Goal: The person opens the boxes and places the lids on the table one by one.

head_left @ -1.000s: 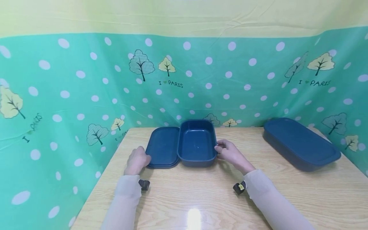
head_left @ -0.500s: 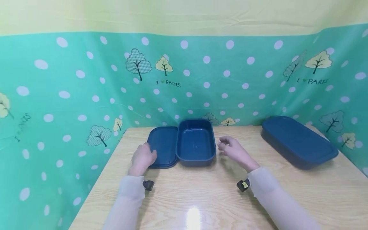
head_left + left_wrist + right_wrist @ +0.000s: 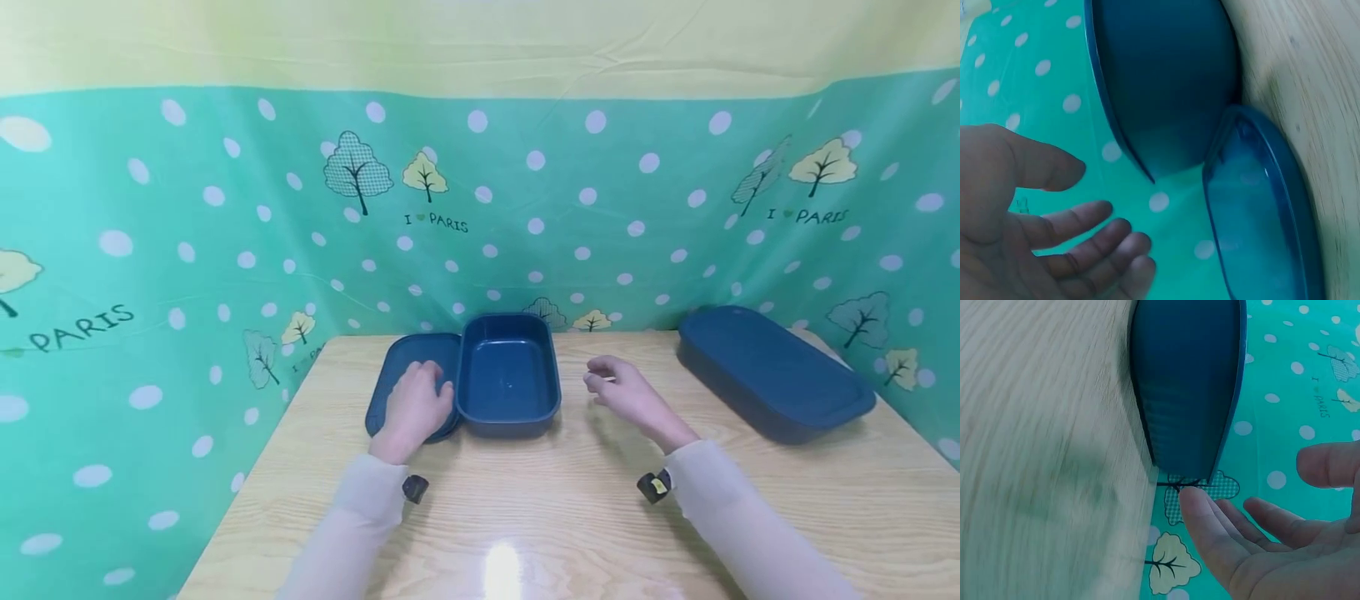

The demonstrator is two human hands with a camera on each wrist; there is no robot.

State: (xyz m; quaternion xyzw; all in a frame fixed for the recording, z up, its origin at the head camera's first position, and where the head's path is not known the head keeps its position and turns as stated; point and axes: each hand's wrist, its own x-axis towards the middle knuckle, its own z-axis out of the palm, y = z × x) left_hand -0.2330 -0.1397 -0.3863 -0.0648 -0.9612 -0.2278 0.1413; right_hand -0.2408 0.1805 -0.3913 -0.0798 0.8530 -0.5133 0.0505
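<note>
Blue container sits open on the worktop, right against the flat lid! Left hand hovers over that lid, fingers loose; right hand, thumb and fingers parted, hangs beside the container.

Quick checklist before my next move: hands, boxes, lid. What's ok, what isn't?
1. Left hand carrying nothing: ok, it hovers over the lid.
2. Right hand off the open box: ok, a gap shows between them.
3. Open box upright on the table: ok, its opening faces up.
4. Lid on the open box: not ok, it lies flat beside the box's left side.
5. Covered box away from both hands: ok, it sits off to the right.
6. Covered box tightly sealed: cannot tell from these views.
</note>
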